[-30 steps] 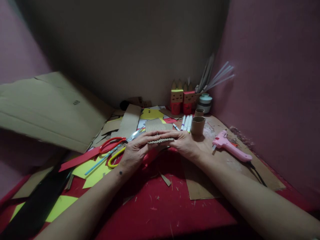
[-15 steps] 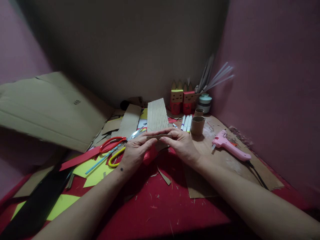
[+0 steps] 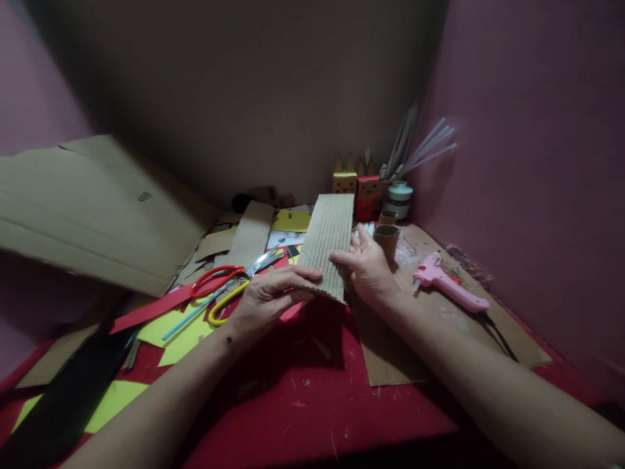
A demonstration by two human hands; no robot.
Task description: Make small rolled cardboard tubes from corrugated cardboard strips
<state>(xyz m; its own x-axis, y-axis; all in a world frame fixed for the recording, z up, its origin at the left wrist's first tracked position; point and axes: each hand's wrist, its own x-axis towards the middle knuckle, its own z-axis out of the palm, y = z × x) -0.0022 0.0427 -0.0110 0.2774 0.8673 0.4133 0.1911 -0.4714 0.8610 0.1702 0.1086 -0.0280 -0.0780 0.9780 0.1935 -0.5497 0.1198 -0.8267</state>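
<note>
A ridged strip of corrugated cardboard [image 3: 329, 228] is held up at the middle, its far end tilted upward. My left hand [image 3: 273, 293] grips its near left corner, thumb below and fingers on top. At the right edge my right hand [image 3: 368, 264] pinches the strip, with the thumb on the ridged face and the other fingers partly behind it. Left of my left hand lie scissors [image 3: 224, 299] with one red and one yellow handle, and a light blue pencil-like stick [image 3: 195, 312].
On the right, a pink glue gun [image 3: 449, 283] rests on a cardboard sheet [image 3: 390, 358], near cardboard tubes [image 3: 387, 241]. Red box figures [image 3: 366, 195] and a teal-lidded jar [image 3: 399, 198] stand behind. A large cardboard panel [image 3: 97, 208] leans at left above yellow paper [image 3: 117, 404].
The cardboard strip has turned and shifted right, showing more of its ridged face. My right hand has moved from its near edge to its right side; my left hand stays at the near end.
</note>
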